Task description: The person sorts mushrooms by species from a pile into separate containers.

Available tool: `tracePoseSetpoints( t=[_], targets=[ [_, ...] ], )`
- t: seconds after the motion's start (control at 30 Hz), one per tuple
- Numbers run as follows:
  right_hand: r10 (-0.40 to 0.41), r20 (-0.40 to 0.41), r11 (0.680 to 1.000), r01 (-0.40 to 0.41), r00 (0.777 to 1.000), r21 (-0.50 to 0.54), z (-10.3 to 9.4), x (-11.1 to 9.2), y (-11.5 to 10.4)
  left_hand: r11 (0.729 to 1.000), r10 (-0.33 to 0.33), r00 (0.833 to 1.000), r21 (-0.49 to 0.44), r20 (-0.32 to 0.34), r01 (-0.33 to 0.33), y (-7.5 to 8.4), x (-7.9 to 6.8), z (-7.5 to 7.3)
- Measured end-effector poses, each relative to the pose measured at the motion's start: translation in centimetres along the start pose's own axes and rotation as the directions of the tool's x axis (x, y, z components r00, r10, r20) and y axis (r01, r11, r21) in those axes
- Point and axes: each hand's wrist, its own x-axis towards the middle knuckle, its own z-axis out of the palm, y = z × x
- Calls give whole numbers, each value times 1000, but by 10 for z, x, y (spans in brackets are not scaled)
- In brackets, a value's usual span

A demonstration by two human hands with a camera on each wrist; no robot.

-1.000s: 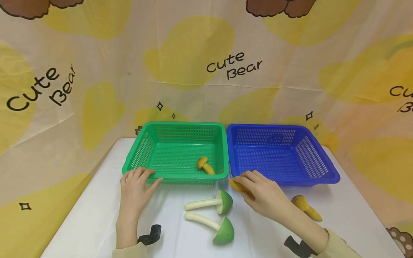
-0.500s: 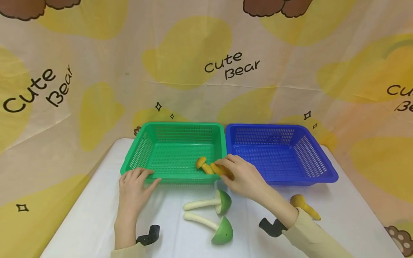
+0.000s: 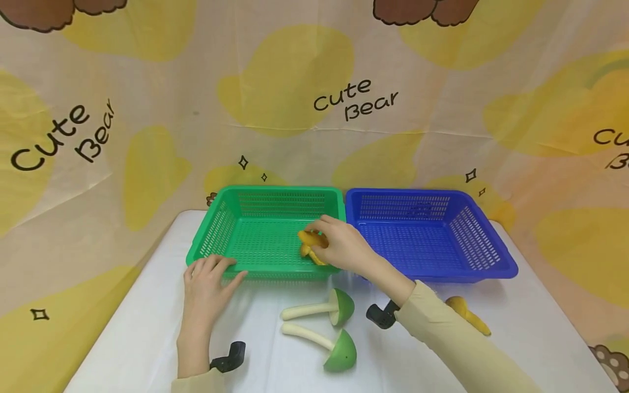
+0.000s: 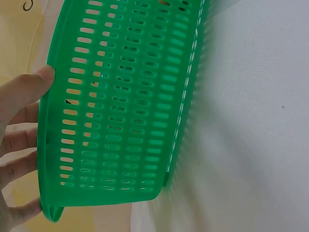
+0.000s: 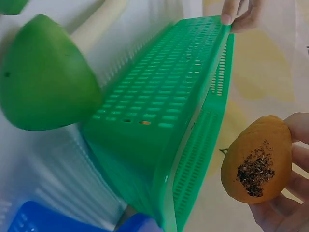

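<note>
My right hand (image 3: 346,245) grips a toy mushroom (image 3: 310,238), yellow-brown, above the right side of the green basket (image 3: 265,268). The right wrist view shows the dark-speckled cap of this mushroom (image 5: 246,145), with fingers (image 5: 300,159) round its far side. Below it, partly covered, a second yellow-brown mushroom (image 3: 316,260) lies in the basket. My left hand (image 3: 203,292) holds the green basket's front rim near its left corner. In the left wrist view the thumb (image 4: 43,77) is on the outer side of the rim and the other fingers go behind it.
A blue basket (image 3: 432,272) stands right beside the green one. In front lie two green-capped mushrooms with pale stems, the farther mushroom (image 3: 344,307) and the nearer mushroom (image 3: 341,352). Another yellow-brown mushroom (image 3: 469,315) lies on the white table (image 3: 275,371) at the right.
My right hand has carried the yellow-brown mushroom from the table in front of the baskets, up and left over the green basket. The left hand has stayed at the rim.
</note>
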Motion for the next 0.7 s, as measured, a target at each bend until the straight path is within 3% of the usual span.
tracePoseSetpoints(
  t=[0.2, 0.5, 0.7],
  targets=[
    [89, 99, 994, -95, 991, 51, 11, 29, 1, 1000, -1, 1000, 11, -2, 1, 1, 0, 0],
    [219, 239, 966, -244, 946, 80, 35, 56, 5, 1000, -2, 1000, 15, 2, 2, -1, -1, 1],
    [267, 269, 953, -295, 926, 68, 51, 67, 8, 1000, -2, 1000, 8, 4, 2, -1, 0, 1]
  ],
)
